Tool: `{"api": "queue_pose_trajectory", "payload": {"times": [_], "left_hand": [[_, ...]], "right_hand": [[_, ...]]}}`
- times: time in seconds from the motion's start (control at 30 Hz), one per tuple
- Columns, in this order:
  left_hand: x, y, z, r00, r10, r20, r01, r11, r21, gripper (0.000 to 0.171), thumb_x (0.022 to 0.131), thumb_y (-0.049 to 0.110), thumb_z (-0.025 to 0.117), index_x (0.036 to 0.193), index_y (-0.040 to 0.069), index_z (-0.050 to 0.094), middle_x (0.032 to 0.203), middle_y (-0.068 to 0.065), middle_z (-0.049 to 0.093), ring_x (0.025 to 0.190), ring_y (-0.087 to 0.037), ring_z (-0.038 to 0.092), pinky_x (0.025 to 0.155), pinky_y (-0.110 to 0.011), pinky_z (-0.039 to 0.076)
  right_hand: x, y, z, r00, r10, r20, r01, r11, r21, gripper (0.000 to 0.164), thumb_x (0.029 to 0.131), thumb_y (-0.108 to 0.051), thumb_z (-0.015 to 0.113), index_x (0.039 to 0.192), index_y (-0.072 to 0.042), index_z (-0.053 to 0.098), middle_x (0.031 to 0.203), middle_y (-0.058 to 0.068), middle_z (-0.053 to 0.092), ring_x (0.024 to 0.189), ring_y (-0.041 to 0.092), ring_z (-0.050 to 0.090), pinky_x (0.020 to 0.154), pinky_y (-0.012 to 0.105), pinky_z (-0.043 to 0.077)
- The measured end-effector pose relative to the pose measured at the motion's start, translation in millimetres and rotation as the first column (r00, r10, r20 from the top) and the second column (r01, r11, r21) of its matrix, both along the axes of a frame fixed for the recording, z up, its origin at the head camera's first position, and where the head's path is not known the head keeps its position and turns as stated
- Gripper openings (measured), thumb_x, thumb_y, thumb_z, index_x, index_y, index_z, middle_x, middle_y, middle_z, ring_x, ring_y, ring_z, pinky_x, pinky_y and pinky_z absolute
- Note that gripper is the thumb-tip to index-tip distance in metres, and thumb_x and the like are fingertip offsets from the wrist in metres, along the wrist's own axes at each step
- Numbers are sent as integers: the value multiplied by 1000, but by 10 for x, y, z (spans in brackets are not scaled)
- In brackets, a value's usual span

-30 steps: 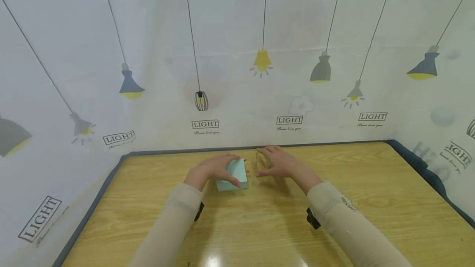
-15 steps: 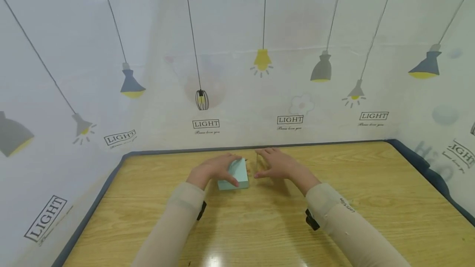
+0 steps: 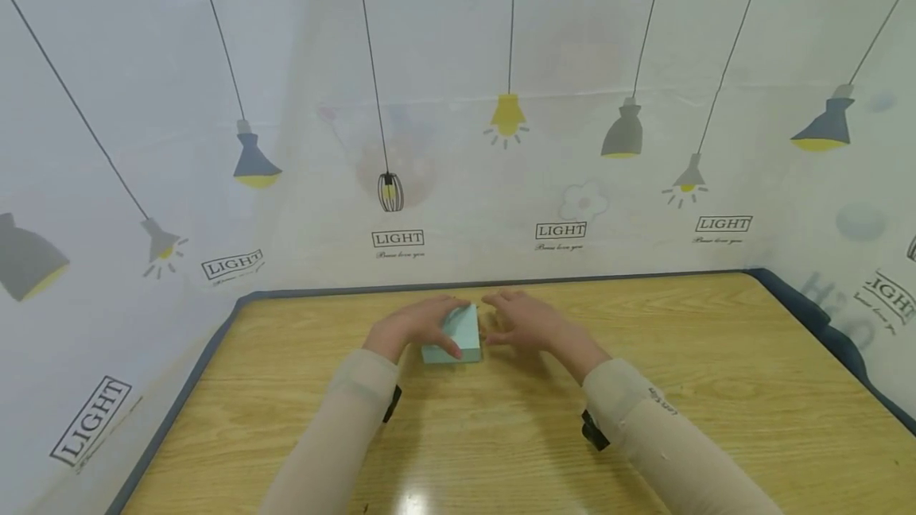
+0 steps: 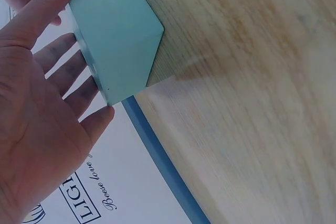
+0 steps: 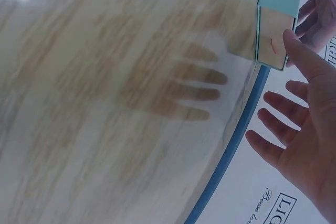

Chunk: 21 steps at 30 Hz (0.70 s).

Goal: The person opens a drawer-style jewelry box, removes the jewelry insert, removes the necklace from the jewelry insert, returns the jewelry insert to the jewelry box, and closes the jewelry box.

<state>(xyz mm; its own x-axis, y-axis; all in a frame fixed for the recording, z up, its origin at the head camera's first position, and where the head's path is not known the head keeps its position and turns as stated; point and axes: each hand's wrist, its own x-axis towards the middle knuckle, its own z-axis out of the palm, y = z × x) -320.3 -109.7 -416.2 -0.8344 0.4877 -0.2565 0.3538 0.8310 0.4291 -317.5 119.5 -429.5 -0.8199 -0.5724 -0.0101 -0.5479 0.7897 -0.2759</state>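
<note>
The left hand [image 3: 415, 326] holds a pale green box [image 3: 465, 332] between thumb and fingers; the right hand [image 3: 533, 323], fingers parted and gripping nothing, is just beside the box's tan end panel [image 5: 272, 31]; the box is near the middle of the table's [image 3: 487, 451] far edge; beyond, the backdrop [image 3: 458, 38] repeats a framed "LIGHT" above script ending "love you"; the right sleeve's [image 3: 673, 443] lettering is unclear.

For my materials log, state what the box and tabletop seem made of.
Box: probably rigid cardboard, smooth and fairly matte, judging by its crisp edges and thin walls around the tan end panel. Tabletop: wood or wood-look laminate, given its grain; the glare suggests a glossy coat.
</note>
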Motion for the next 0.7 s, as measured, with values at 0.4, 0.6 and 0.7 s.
{"api": "queue_pose_trajectory", "payload": {"times": [0.4, 0.6, 0.7], "left_hand": [[19, 48, 60, 1000, -24, 1, 24, 1000, 3, 92, 78, 32, 86, 155, 20, 36, 160, -4, 39, 145, -27, 39, 119, -47, 37], [-2, 67, 51, 999, -45, -1, 45, 999, -3, 91, 79, 28, 85, 155, 19, 36, 160, -4, 39, 146, -26, 38, 120, -46, 35], [-1, 70, 59, 998, -54, -8, 54, 999, -5, 89, 79, 27, 85, 154, 19, 37, 159, -4, 39, 145, -26, 39, 120, -45, 36]], "right_hand": [[38, -124, -17, 997, 58, -53, -57, 998, 11, 36, 90, -29, 74, 119, -8, 69, 114, 8, 70, 106, 26, 65, 93, 42, 56], [28, -173, -45, 996, 36, -87, -36, 999, 2, 17, 90, -24, 74, 102, -12, 74, 97, 0, 73, 87, 15, 65, 77, 33, 57], [22, -195, -70, 994, 27, -104, -27, 1000, 4, 10, 91, -21, 73, 96, -13, 74, 91, -2, 73, 81, 13, 64, 74, 32, 57]]}}
